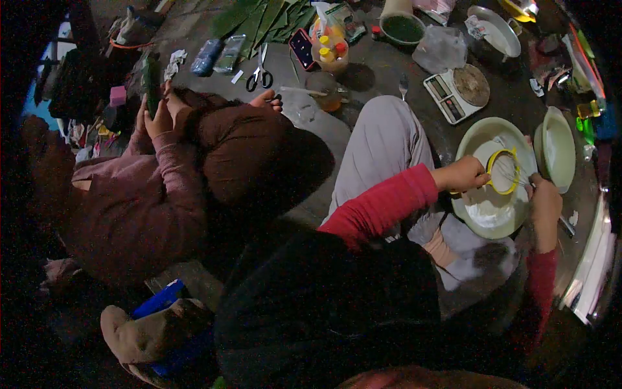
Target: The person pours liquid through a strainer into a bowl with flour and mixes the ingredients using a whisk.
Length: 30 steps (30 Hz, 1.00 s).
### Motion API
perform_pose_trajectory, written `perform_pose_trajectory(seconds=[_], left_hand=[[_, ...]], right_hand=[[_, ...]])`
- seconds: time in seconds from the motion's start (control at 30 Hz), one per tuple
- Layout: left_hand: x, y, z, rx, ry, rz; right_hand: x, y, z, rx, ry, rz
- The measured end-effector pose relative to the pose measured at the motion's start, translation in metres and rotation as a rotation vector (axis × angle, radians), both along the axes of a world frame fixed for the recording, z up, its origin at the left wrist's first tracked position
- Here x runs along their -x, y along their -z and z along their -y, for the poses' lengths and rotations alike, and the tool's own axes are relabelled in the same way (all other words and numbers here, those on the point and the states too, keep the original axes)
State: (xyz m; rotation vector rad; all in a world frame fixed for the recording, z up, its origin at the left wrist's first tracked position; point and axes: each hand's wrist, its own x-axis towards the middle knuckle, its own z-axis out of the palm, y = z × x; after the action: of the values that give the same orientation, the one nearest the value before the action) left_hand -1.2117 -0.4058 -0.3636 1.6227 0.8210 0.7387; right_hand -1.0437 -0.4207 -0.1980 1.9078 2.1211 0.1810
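My left hand [462, 175] is closed on the handle of a yellow-rimmed sieve [503, 171]. The sieve is held over a large pale green bowl [474, 137] with white powder in its bottom. From the right, my right hand [546, 200] grips a wire whisk [518, 179], whose wires reach into the sieve. A second pale green bowl [558, 150] stands tilted just right of the first. Above the bowls is a kitchen scale [444, 97] with a round brown item on its plate.
Another person [149, 175] sits at the left, holding a green bundle [151, 81]. Scissors [259, 70], a phone [302, 48], a tub of bottles [330, 55], green leaves [265, 19], a bowl of green liquid [402, 29] and a metal pan [497, 32] lie farther off.
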Motion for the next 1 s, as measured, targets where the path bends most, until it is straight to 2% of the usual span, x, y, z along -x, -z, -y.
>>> perform_pose_trajectory(seconds=[0.13, 0.2, 0.3, 0.43, 0.53, 0.6, 0.73, 0.77, 0.8, 0.83, 0.87, 0.9, 0.97, 1.0], left_hand=[[-0.001, 0.009, -0.001, -0.077, -0.051, -0.007], [-0.004, 0.010, -0.002, -0.081, -0.052, -0.001], [-0.006, 0.010, -0.001, -0.050, -0.033, -0.007], [-0.001, 0.004, 0.000, -0.060, -0.030, -0.011], [0.002, -0.001, 0.001, -0.116, -0.039, -0.023], [0.000, -0.003, 0.003, -0.080, -0.029, 0.002], [-0.005, 0.008, 0.000, -0.045, -0.019, 0.035], [-0.007, 0.013, -0.003, -0.131, -0.051, -0.037], [-0.004, 0.014, -0.003, -0.090, -0.002, 0.068], [0.001, 0.003, -0.002, -0.012, 0.032, -0.061], [-0.001, 0.008, -0.002, -0.131, -0.007, -0.037], [0.001, -0.001, -0.002, -0.024, 0.041, -0.050], [-0.003, 0.004, -0.004, -0.019, 0.071, -0.118], [-0.006, 0.012, -0.003, -0.063, 0.021, -0.068]], right_hand=[[-0.012, 0.011, 0.003, 0.051, -0.018, -0.121], [-0.025, 0.008, 0.005, -0.033, -0.154, -0.078], [-0.014, -0.001, 0.000, 0.006, -0.003, -0.008], [0.002, 0.003, 0.004, -0.033, -0.064, -0.002], [-0.009, 0.006, 0.006, 0.074, -0.075, -0.051], [-0.027, 0.013, -0.002, -0.039, -0.040, 0.026], [0.000, 0.001, 0.004, -0.089, -0.096, 0.028], [0.006, 0.000, 0.009, -0.050, -0.118, -0.056], [0.005, -0.001, 0.013, -0.013, -0.131, -0.136], [-0.001, 0.000, 0.014, -0.016, -0.161, -0.094], [-0.008, 0.000, 0.014, -0.016, -0.184, -0.049], [-0.017, 0.005, 0.010, -0.012, -0.148, -0.007], [-0.028, 0.008, 0.002, -0.025, -0.096, 0.011], [-0.021, 0.005, 0.004, -0.041, -0.083, -0.013]])
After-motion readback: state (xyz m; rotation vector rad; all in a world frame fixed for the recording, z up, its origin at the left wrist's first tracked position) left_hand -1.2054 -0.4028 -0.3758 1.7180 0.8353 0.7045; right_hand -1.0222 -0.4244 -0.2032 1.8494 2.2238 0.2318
